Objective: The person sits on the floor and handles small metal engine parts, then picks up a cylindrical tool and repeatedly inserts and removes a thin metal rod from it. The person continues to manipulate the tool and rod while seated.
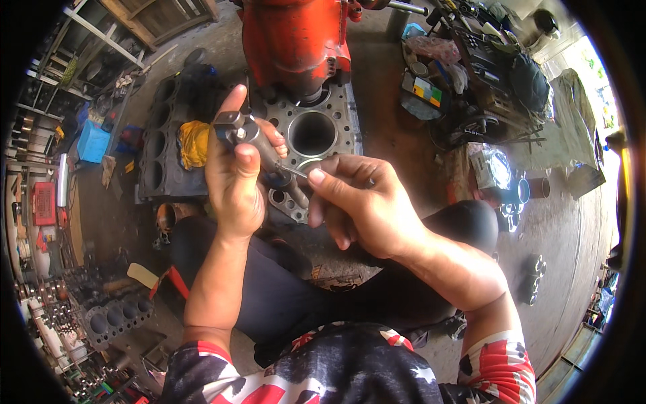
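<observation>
Cluttered workshop with a dusty concrete floor point(397, 135), parts scattered all round the edges of the frame; dead centre, the left hand point(232, 172) is wrapped tight round a small dark metal tool point(252, 138), its square grey head poking out above the thumb and index finger, the rest of the body buried in the fist and slanting down to the right; the right hand point(360, 202) sits just beside it, thumb and index finger pinched narrow on a thin metal pin point(298, 173) at the tool's lower tip, other fingers curled under; can't tell whether the pin is part of the tool or separate. Right behind both hands, upper centre, is a grey engine block point(333, 128) with big round cylinder bores, and an orange machine point(293, 40) sitting on its top end; left of that a second darker block point(161, 148) with a yellow rag point(194, 143) on it; lower left of the frame has another small block point(118, 316) on the floor; upper right is a messy bench point(484, 74) piled with junk.
</observation>
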Demonstrator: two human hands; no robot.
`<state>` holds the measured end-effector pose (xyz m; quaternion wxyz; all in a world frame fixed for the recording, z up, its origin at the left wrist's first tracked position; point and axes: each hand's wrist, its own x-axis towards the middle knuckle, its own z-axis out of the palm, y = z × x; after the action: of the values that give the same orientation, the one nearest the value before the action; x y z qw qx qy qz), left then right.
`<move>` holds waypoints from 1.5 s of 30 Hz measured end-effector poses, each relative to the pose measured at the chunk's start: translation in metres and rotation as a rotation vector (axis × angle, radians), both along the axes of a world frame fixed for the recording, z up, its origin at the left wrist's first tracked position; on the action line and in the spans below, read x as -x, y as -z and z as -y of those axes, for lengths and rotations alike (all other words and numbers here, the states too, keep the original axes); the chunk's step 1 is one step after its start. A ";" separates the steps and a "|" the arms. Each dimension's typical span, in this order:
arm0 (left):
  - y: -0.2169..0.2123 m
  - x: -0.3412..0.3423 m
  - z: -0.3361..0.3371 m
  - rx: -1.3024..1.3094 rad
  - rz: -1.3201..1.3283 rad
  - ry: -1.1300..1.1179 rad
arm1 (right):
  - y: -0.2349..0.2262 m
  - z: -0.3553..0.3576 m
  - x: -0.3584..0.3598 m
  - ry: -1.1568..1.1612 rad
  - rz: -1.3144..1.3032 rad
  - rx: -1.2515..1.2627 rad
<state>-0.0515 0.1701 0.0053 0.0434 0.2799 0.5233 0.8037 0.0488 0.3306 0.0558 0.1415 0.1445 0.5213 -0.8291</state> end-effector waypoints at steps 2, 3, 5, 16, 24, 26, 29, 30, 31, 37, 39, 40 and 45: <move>-0.001 0.001 0.001 0.048 -0.068 -0.027 | 0.001 0.000 0.000 0.007 0.036 0.072; -0.001 0.000 0.002 0.068 -0.093 -0.039 | 0.001 0.001 0.000 0.019 0.048 0.085; -0.003 0.000 0.003 0.084 -0.120 -0.046 | 0.001 0.002 0.000 0.045 0.071 0.113; -0.002 -0.001 0.001 0.088 -0.087 0.005 | 0.010 0.006 -0.007 0.034 -0.360 -0.440; -0.003 -0.001 0.000 0.109 -0.099 -0.006 | 0.021 0.010 -0.007 0.134 -0.635 -0.738; -0.003 -0.002 -0.002 0.065 -0.030 -0.007 | 0.020 0.009 -0.007 0.125 -0.663 -0.813; -0.004 -0.007 -0.005 -0.063 0.158 -0.049 | 0.021 0.006 -0.004 0.152 -0.663 -0.585; -0.004 -0.009 -0.008 -0.132 0.248 -0.055 | 0.022 0.005 -0.004 0.168 -0.606 -0.475; -0.005 -0.011 -0.008 -0.147 0.299 -0.048 | 0.024 0.008 -0.001 0.197 -0.536 -0.439; 0.001 -0.027 -0.022 -0.140 0.333 -0.052 | 0.047 0.022 0.014 0.345 -0.514 -0.728; 0.002 -0.028 -0.022 -0.133 0.357 -0.065 | 0.052 0.022 0.013 0.366 -0.573 -0.710; 0.002 -0.029 -0.022 -0.135 0.363 -0.064 | 0.052 0.022 0.012 0.340 -0.554 -0.701; 0.000 -0.030 -0.022 -0.146 0.356 -0.045 | 0.045 0.021 0.008 0.339 -0.630 -0.725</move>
<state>-0.0219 0.1920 0.0054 0.0968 0.1240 0.4537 0.8771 0.0406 0.3096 0.0104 -0.2185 0.0100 0.7620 -0.6095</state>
